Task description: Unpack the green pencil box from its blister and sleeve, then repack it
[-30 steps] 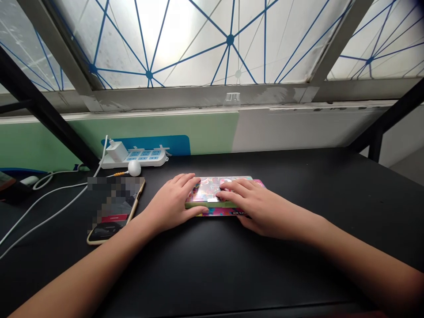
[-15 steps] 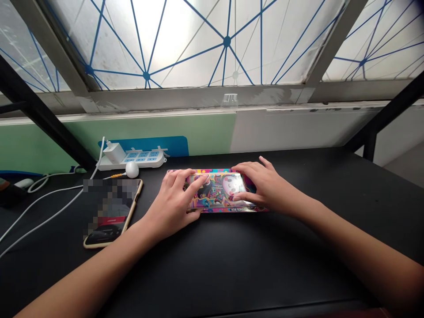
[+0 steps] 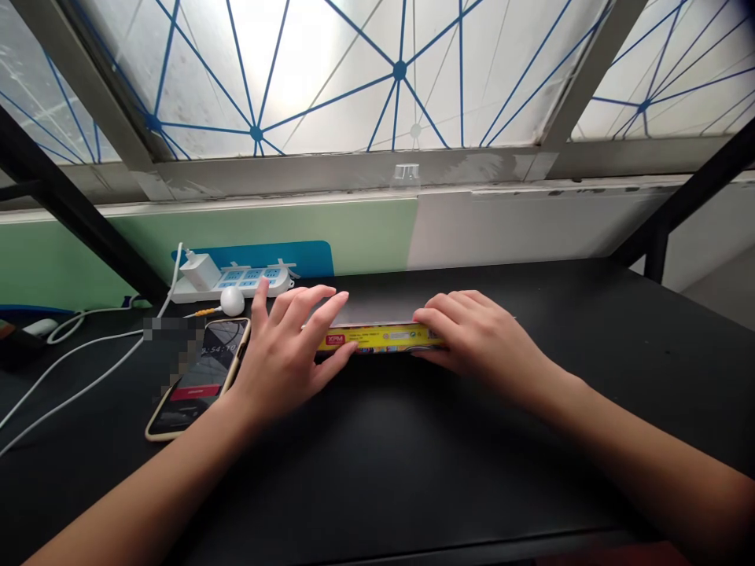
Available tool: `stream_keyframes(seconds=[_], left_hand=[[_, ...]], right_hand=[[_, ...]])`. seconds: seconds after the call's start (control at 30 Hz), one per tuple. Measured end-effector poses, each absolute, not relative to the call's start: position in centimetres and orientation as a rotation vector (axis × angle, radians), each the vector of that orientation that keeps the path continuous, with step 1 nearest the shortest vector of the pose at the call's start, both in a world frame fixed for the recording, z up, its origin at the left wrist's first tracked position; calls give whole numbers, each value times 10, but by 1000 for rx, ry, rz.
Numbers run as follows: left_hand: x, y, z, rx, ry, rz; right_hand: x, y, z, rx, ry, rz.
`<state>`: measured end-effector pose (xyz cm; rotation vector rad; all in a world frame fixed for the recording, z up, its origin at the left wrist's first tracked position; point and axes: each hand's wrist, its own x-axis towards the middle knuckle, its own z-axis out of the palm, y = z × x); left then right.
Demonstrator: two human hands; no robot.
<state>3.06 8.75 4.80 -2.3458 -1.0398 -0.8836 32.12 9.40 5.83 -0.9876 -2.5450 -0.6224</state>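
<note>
A flat pencil box (image 3: 377,338) lies on the black table (image 3: 413,472) with its plain grey side up and its yellow labelled edge facing me. My left hand (image 3: 283,358) rests at the box's left end, fingers spread and stretched out, thumb against the yellow edge. My right hand (image 3: 477,342) covers the box's right end, fingers curled over the edge and gripping it.
A phone (image 3: 197,376) with a lit screen lies left of my left hand. Behind it are a white power strip (image 3: 236,281) with a charger plugged in, a white round earbud case (image 3: 232,300) and white cables (image 3: 71,377). A green and white wall panel (image 3: 354,232) closes off the table's back.
The box was lifted and turned over: its colourful printed face showed before, now the grey underside is up and the yellow edge faces me. Both hands moved slightly farther back.
</note>
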Motion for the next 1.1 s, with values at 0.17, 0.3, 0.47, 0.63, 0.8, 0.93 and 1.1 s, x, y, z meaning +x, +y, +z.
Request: stream_keyframes(seconds=[0.17,0.3,0.47,0.63,0.8,0.93,1.1], left_hand=[[36,84,45,-2524,-978,-759],[43,78,41,-2609,-918,-679],[42,80,38,-2648,-982,-712],[38,91,28,-2666,-1370,-534],[39,96,21,-2713,-1641,-361],[39,96,22,-2697,-1669,-373],[38,95,24,-2695,-1679,-334]], right_hand=[[307,84,50,-1019,-2652,-573],[303,83,41,-956,-2681,-457],[298,85,32,-902,-2763,-257],[297,88,29,-911,-2832,-136],[303,89,37,-940,-2840,81],[325,90,51,-964,-2831,206],[365,104,63,-1056,-2735,81]])
